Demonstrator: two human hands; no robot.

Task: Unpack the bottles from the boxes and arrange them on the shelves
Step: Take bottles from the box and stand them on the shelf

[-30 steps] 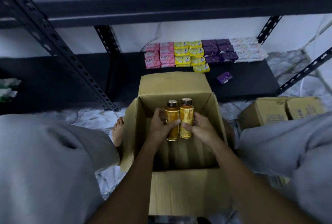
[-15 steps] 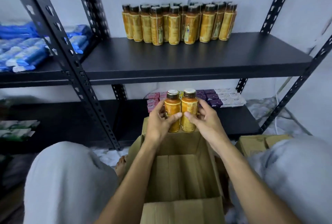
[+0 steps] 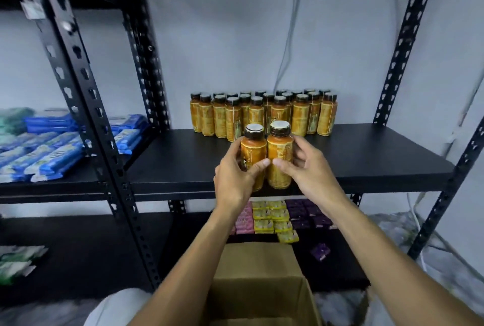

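Holding two bottles upright and pressed side to side, just above the front edge of the shelf. Left bottle wrapped by the left grip, thumb laid across the front. Right bottle pinched by the right grip, thumb on the front and fingers curled behind. Carried as a pair, probably to set both down at once, flush against each other, ahead of the cluster already standing at the back of the same board. Kept vertical, likely so as to land on flat bases without tipping. Not yet down, it seems: bases level with the shelf lip. Cylindrical amber-orange bodies, glossy, wrapped in printed gold labels, with dark screw caps and pale flat tops. Probably hard and slick, hence the thumbs braced in front. Smooth matte black board on perforated metal uprights. Directly below, an open box of brown card, its inside mostly out of view. Behind it, small pink, yellow and purple packets in neat rows. Off to the left, shiny blue wrappers stacked flat.
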